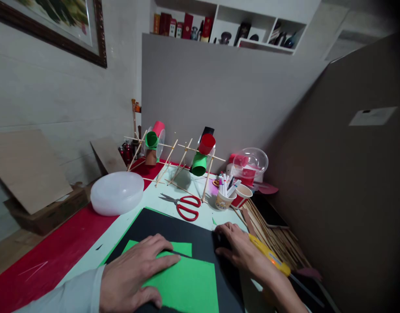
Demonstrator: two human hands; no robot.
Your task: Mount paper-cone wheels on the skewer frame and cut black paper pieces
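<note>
My left hand lies flat with fingers stretched out on a green paper sheet, pressing it onto a black sheet. My right hand rests on the right edge of the black sheet, fingers curled down against it; whether it holds anything is hidden. A yellow tool lies just beside the right wrist. Red-handled scissors lie on the pale mat beyond the sheets.
A white round dome lid sits at the left. A wooden stick frame carries green and red cups. Paper cups with markers, a clear container and a bundle of sticks stand at right, by a grey partition.
</note>
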